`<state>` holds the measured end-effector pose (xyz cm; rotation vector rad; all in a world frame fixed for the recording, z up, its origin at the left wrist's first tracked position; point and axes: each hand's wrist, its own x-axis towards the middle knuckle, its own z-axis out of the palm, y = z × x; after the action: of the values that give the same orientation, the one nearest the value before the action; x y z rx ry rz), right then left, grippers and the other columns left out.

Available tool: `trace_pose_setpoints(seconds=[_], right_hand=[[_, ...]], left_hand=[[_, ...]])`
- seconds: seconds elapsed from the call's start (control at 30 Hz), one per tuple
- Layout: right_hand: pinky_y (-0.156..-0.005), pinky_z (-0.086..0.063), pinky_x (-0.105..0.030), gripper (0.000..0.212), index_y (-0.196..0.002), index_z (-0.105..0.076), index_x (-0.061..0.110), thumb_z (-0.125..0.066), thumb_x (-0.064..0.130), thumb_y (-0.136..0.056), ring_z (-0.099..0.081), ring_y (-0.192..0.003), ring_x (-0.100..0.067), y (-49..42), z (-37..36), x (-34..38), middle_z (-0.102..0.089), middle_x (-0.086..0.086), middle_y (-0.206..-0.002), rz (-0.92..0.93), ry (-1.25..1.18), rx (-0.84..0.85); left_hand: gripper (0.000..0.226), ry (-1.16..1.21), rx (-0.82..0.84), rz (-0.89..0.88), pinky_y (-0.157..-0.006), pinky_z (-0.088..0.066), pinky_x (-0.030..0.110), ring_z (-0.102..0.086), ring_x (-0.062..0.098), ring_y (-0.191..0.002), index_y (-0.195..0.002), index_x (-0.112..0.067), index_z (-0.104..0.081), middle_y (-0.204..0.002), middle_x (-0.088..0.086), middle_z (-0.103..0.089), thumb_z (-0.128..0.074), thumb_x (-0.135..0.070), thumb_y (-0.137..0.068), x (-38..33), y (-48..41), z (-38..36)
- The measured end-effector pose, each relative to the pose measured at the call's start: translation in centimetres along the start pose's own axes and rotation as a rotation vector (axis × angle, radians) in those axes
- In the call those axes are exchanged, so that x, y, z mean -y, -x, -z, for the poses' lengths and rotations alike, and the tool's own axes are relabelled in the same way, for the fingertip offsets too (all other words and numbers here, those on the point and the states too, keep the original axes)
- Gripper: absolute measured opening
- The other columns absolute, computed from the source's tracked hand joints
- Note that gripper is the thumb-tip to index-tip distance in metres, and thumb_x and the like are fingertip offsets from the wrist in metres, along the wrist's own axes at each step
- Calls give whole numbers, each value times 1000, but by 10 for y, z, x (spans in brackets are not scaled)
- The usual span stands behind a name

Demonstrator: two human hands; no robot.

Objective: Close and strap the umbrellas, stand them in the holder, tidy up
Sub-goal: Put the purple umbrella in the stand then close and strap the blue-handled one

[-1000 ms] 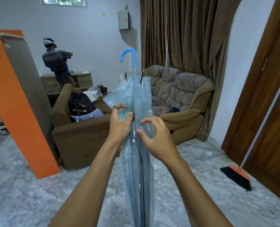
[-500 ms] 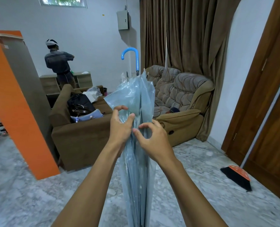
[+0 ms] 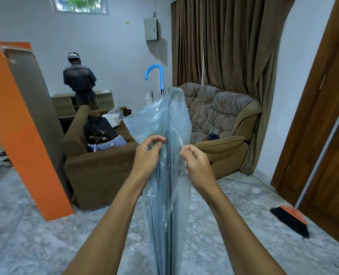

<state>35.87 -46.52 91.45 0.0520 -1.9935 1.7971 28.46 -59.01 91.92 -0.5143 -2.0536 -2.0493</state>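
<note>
A folded umbrella (image 3: 170, 195) of clear bluish plastic stands upright in front of me, its blue hooked handle (image 3: 156, 76) at the top. My left hand (image 3: 146, 155) pinches a loose fold of the canopy on the left side. On the right, my right hand (image 3: 196, 163) pinches another fold of the plastic. The canopy hangs loose and unwrapped, with flaps spreading above my hands. Its lower tip is out of view below. No strap or holder shows.
A brown sofa (image 3: 97, 171) with bags stands behind the umbrella, a padded armchair (image 3: 224, 124) to the right. An orange panel (image 3: 20, 124) leans at left. A broom (image 3: 291, 215) rests against the wooden door (image 3: 327, 135). A person (image 3: 79, 80) stands at the back wall. Marble floor (image 3: 35, 245) lies around me.
My hands have moved apart, each pulling a fold of the canopy sideways. The umbrella has shifted slightly right and the person at the back has turned.
</note>
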Motion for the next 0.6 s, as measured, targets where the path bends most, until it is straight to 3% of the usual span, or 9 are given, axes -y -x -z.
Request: trace_pose_setpoints(seconds=[0.1, 0.23, 0.33, 0.43, 0.53, 0.6], right_hand=[[-54, -31, -29, 19, -68, -47, 24, -46, 32, -84, -39, -60, -14, -3, -3, 2, -41, 0, -66, -39, -70, 88], [-57, -28, -33, 21, -66, -40, 23, -43, 32, -84, -37, -58, -11, -3, -4, 1, -37, 4, -61, -47, -169, 116], [-59, -29, -35, 19, -71, -43, 21, -45, 35, -84, -38, -69, -22, -2, -3, 2, -37, -8, -74, -74, -245, 137], [-57, -30, -33, 23, -67, -46, 24, -46, 34, -88, -38, -71, -24, -2, 1, 9, -39, -9, -72, -79, -209, 121], [-51, -37, -22, 40, -62, -58, 26, -45, 27, -100, -49, -63, -21, -3, 4, 11, -52, 1, -65, -73, -209, 159], [-47, -40, -16, 41, -70, -66, 26, -44, 25, -103, -52, -57, -11, -3, 6, 12, -57, 0, -66, -75, -215, 191]], left_hand=[[15, -63, 111, -94, -79, -45, 8, -58, -3, -88, -94, -25, -62, -99, -8, -62, -62, -10, -92, 1, 2, 0], [23, -47, 183, -121, -80, -49, 16, -57, 4, -90, -103, -19, -52, -100, -4, -56, -70, -14, -89, 6, 6, 2], [31, -23, 170, -83, -76, -49, 15, -59, 1, -89, -104, -21, -52, -102, -7, -57, -75, -30, -84, 2, 7, 5], [51, 34, 166, -31, -73, -47, 8, -59, -9, -86, -107, -21, -53, -103, -10, -56, -77, -50, -73, -3, 9, 6], [52, 82, 178, 18, -68, -50, 14, -64, -3, -83, -109, -19, -50, -104, -5, -60, -83, -37, -73, -5, 12, 7], [45, 118, 172, 30, -66, -52, 19, -66, 5, -80, -106, -21, -49, -103, 0, -63, -81, -28, -75, -4, 13, 7]])
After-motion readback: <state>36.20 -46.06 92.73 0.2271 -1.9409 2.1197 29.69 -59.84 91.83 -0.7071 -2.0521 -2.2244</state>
